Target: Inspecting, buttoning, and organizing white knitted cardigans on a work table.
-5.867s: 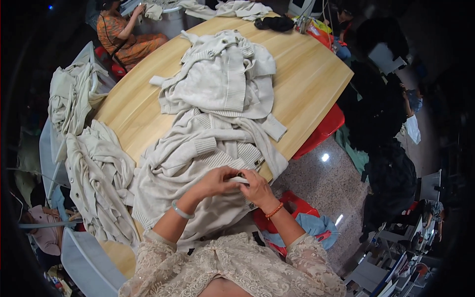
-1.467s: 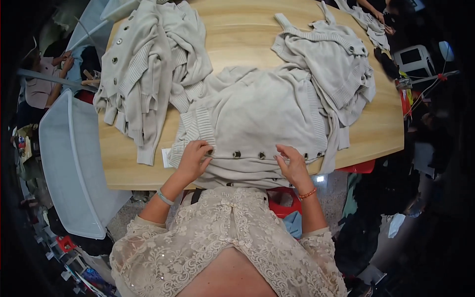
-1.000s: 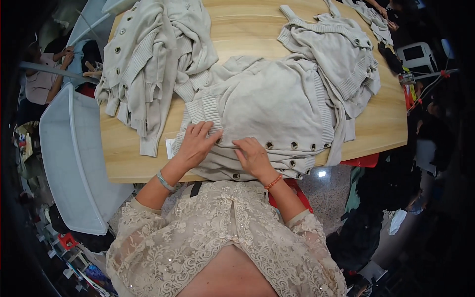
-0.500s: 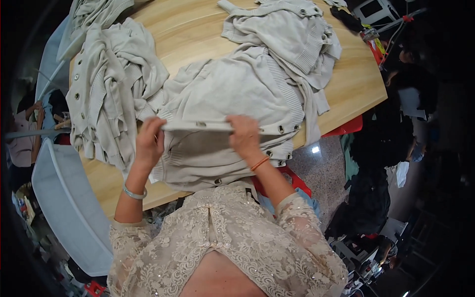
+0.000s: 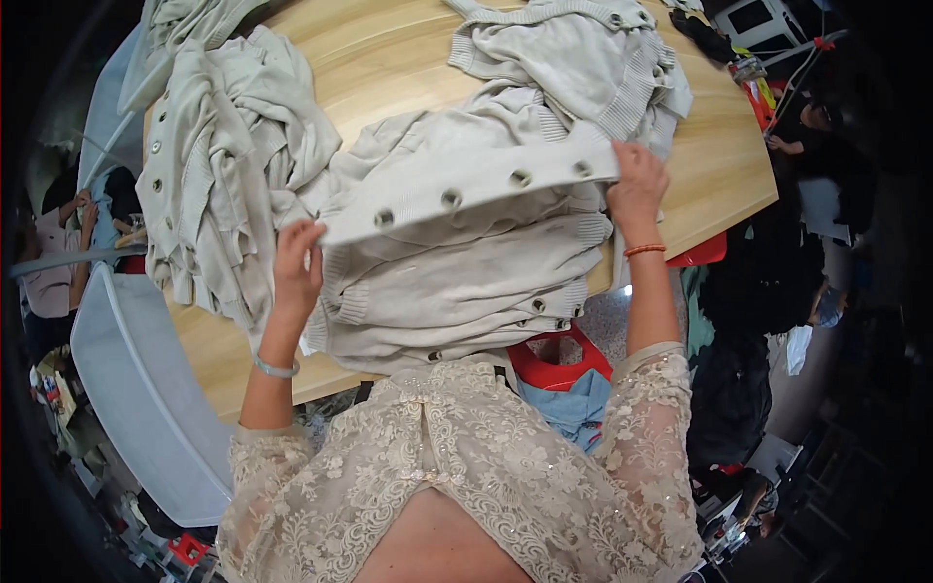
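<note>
Showing at the far left is another person [image 5: 51,282] in a pale pink top, with the hands near some blue cloth [image 5: 105,209]. Next to this, a pale plastic bin [image 5: 146,408] stands just beside the wooden table [image 5: 389,58]. On the table's left part lies a heap of light knit garments [image 5: 219,185]. The wearer's left hand [image 5: 298,264], with a pale bracelet [image 5: 275,367] on its wrist, has thumb and fingers closed on the left end of the cardigan [image 5: 486,193]. This cardigan is at the middle of the table's near part, and its button band [image 5: 418,209] is stretched slantwise between both hands, higher at the right, with four dark buttons [image 5: 451,199] showing. Under the band more knit cloth [image 5: 466,277] lies in folds; one cannot tell if all belongs to the same cardigan. Behind, toward the right, another knit garment [image 5: 573,68] rests crumpled. The right hand [image 5: 637,189], wearing an orange beaded bracelet [image 5: 644,250], is clamped on the band's right end. Farther right, black cloth [image 5: 753,301] is piled beyond the table
</note>
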